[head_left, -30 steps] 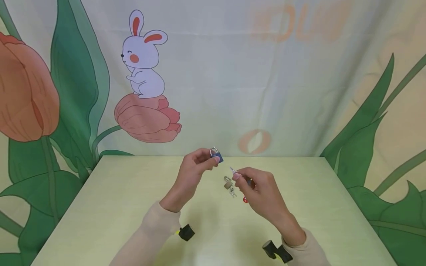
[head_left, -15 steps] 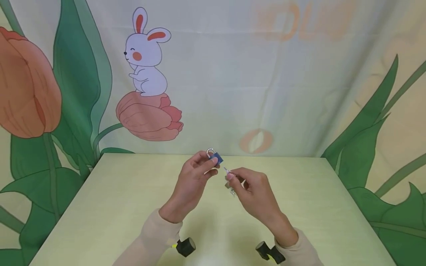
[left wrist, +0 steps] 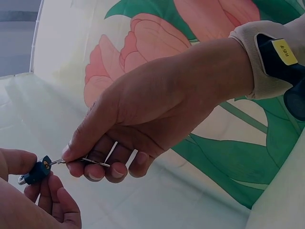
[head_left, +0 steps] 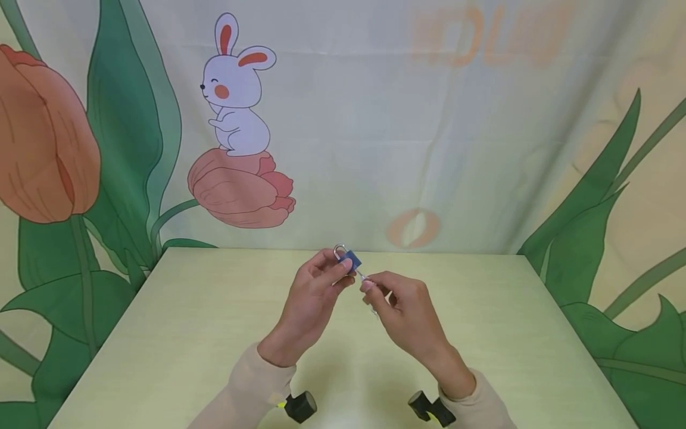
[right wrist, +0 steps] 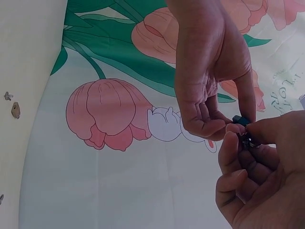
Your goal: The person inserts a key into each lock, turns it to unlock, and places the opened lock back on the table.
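Observation:
My left hand point(head_left: 313, 298) holds a small blue padlock point(head_left: 351, 260) between thumb and fingers, its silver shackle pointing up and left. In the left wrist view the padlock point(left wrist: 37, 171) shows a brass-coloured keyhole end facing my right hand point(left wrist: 138, 105). My right hand point(head_left: 409, 310) pinches a silver key point(head_left: 361, 276). The key point(left wrist: 58, 161) meets that keyhole end; how far in it sits I cannot tell. More metal hangs beneath my right fingers in the left wrist view. In the right wrist view fingers mostly cover the padlock point(right wrist: 240, 120).
On the pale table point(head_left: 214, 333), a brass-coloured padlock point(right wrist: 15, 110) and small keys point(right wrist: 8, 96) lie in the right wrist view. My right hand mostly hides them in the head view. A printed curtain point(head_left: 343, 119) hangs behind the table.
My right hand has moved left with the key, from apart to touching the blue padlock. My left hand has tilted the padlock and lowered it slightly.

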Demonstrator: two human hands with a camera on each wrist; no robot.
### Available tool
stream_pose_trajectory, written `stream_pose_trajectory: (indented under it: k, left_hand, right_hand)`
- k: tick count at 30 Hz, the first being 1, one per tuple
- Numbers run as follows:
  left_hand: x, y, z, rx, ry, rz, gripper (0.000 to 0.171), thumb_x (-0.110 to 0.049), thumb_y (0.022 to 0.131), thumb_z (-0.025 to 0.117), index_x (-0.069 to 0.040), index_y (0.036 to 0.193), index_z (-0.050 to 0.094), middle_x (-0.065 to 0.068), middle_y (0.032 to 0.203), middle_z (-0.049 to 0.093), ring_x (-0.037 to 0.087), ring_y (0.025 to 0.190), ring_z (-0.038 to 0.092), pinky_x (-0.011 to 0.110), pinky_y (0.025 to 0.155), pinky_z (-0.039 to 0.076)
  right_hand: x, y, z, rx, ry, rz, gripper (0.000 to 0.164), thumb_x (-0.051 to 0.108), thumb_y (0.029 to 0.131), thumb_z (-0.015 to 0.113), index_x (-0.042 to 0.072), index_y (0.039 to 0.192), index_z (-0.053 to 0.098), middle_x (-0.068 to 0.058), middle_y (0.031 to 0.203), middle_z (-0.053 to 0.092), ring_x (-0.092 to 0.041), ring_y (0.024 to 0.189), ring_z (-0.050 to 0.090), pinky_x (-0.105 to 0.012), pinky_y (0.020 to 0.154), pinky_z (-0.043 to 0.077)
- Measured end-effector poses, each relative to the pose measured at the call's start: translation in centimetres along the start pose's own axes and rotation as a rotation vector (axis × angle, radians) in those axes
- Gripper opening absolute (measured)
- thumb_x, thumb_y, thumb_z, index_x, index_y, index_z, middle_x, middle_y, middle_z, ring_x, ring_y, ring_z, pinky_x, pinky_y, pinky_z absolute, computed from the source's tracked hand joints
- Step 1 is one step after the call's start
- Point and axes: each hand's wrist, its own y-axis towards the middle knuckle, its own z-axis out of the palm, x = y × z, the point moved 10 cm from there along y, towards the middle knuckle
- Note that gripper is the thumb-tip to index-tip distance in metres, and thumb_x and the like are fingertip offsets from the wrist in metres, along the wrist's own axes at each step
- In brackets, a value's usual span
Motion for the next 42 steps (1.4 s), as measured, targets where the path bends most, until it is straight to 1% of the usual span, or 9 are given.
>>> stream_pose_trajectory:
  k: [6, 17, 24, 28, 31, 36, 42]
  left_hand:
    - [-0.17, -0.10, 0.15, 0.002, -0.026, 0.025, 0.005, -0.010, 0.096, 0.060, -0.011, 0.100, 0.057, -0.003, 0.096, 0.056, 0.014, 0.095, 0.055, 0.026, 0.097, 0.050]
    - [-0.22, -0.32, 0.11, -0.017, -0.029, 0.066, 0.009, -0.012, 0.094, 0.064, -0.012, 0.100, 0.057, -0.004, 0.095, 0.058, 0.012, 0.094, 0.057, 0.029, 0.100, 0.049]
    - [-0.33, -0.35, 0.26, -0.015, -0.033, 0.066, 0.006, -0.008, 0.095, 0.061, -0.011, 0.099, 0.057, -0.003, 0.094, 0.059, 0.012, 0.093, 0.057, 0.030, 0.100, 0.049]
    - [-0.38, -0.43, 0.37, -0.008, -0.030, 0.059, 0.005, -0.007, 0.096, 0.060, -0.011, 0.098, 0.057, -0.003, 0.094, 0.059, 0.012, 0.092, 0.057, 0.028, 0.098, 0.049]
    - [-0.21, -0.43, 0.29, -0.009, -0.045, 0.050, 0.004, -0.009, 0.096, 0.061, -0.010, 0.097, 0.057, -0.002, 0.095, 0.057, 0.012, 0.092, 0.057, 0.026, 0.095, 0.050]
    - [-0.15, -0.46, 0.31, -0.011, -0.065, 0.042, 0.006, -0.010, 0.096, 0.062, -0.008, 0.097, 0.056, 0.000, 0.097, 0.055, 0.013, 0.092, 0.057, 0.024, 0.093, 0.051]
    - [-0.29, -0.53, 0.38, -0.012, -0.058, 0.047, 0.004, -0.007, 0.096, 0.060, -0.010, 0.096, 0.058, -0.001, 0.096, 0.057, 0.012, 0.091, 0.057, 0.024, 0.093, 0.051]
  right_hand:
    - [0.21, 0.02, 0.01, -0.009, 0.015, 0.007, 0.012, 0.015, 0.096, 0.063, 0.010, 0.092, 0.072, 0.003, 0.070, 0.067, -0.003, 0.062, 0.057, -0.022, 0.048, 0.043]
    - [0.55, -0.26, -0.10, -0.058, 0.003, -0.002, 0.011, 0.013, 0.096, 0.064, 0.008, 0.090, 0.072, 0.001, 0.070, 0.068, -0.003, 0.057, 0.055, -0.021, 0.048, 0.044]
    - [0.57, -0.41, -0.25, -0.089, 0.016, -0.012, 0.011, 0.010, 0.095, 0.064, 0.006, 0.089, 0.072, 0.001, 0.069, 0.067, -0.002, 0.055, 0.053, -0.023, 0.048, 0.046]
    - [0.69, -0.46, -0.26, -0.097, 0.012, -0.024, 0.011, 0.009, 0.095, 0.064, 0.007, 0.088, 0.072, 0.003, 0.069, 0.066, -0.002, 0.054, 0.049, -0.021, 0.047, 0.042]
    - [0.86, -0.50, -0.28, -0.105, 0.018, -0.030, 0.010, 0.008, 0.094, 0.064, 0.008, 0.088, 0.072, 0.003, 0.069, 0.066, -0.002, 0.053, 0.047, -0.021, 0.047, 0.040]
    - [0.89, -0.49, -0.31, -0.111, 0.021, -0.029, 0.010, 0.009, 0.094, 0.064, 0.008, 0.088, 0.072, 0.004, 0.069, 0.066, -0.002, 0.054, 0.047, -0.021, 0.047, 0.040]
    - [0.76, -0.53, -0.35, -0.107, 0.009, -0.022, 0.010, 0.010, 0.094, 0.065, 0.009, 0.087, 0.071, 0.005, 0.069, 0.065, -0.003, 0.054, 0.047, -0.018, 0.048, 0.038]
